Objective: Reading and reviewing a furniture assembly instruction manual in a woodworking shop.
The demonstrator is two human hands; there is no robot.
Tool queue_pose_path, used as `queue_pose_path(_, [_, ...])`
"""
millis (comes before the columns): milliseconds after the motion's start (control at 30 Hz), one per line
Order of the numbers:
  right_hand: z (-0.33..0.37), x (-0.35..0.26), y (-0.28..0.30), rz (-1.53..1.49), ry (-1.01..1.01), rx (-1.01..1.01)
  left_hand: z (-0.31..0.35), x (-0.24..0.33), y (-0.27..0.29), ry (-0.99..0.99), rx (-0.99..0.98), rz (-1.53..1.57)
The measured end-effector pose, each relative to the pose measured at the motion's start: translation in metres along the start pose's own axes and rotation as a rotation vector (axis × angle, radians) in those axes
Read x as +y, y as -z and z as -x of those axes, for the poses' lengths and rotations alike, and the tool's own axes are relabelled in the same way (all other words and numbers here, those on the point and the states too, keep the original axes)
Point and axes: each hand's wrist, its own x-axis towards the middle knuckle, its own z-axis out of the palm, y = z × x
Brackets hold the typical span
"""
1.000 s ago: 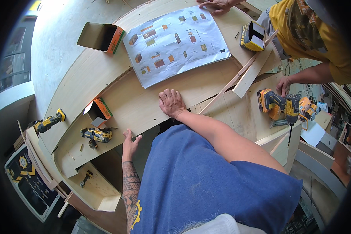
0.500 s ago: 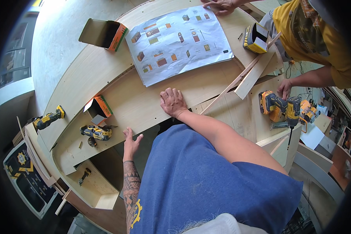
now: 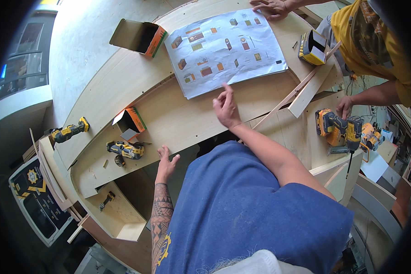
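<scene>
A large sheet of paper printed with small coloured drawings lies on the curved wooden workpiece. Just below its near edge my right hand is raised with the index finger stretched toward the sheet; nothing is in it. My left hand rests at the near edge of the wood, fingers spread and empty. To its left lie a yellow-and-black power tool and a small open orange-and-black box. Across the sheet, a co-worker's hand lies at its far right corner.
A larger open box stands left of the sheet, a yellow-and-black box right of it. Wooden strips lie nearby. The co-worker's other hand is at a cordless drill. Another power tool lies far left.
My right hand has lifted off the wood and moved up toward the sheet, its index finger now extended. My left hand stays at the edge. The whole view has shifted slightly.
</scene>
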Motion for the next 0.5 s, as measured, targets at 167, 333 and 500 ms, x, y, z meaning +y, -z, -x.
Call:
queue_pose_path(167, [-0.050, -0.021, 0.038, 0.160, -0.286, 0.081, -0.001, -0.008, -0.002, -0.031, 0.003, -0.001])
queue_pose_path(333, [-0.066, -0.011, 0.047, 0.327, -0.314, 0.067, -0.003, -0.014, -0.004, -0.018, 0.000, 0.012])
queue_pose_path(500, [-0.066, 0.000, 0.048, 0.344, -0.282, 0.125, -0.004, -0.010, -0.003, -0.023, 0.005, 0.011])
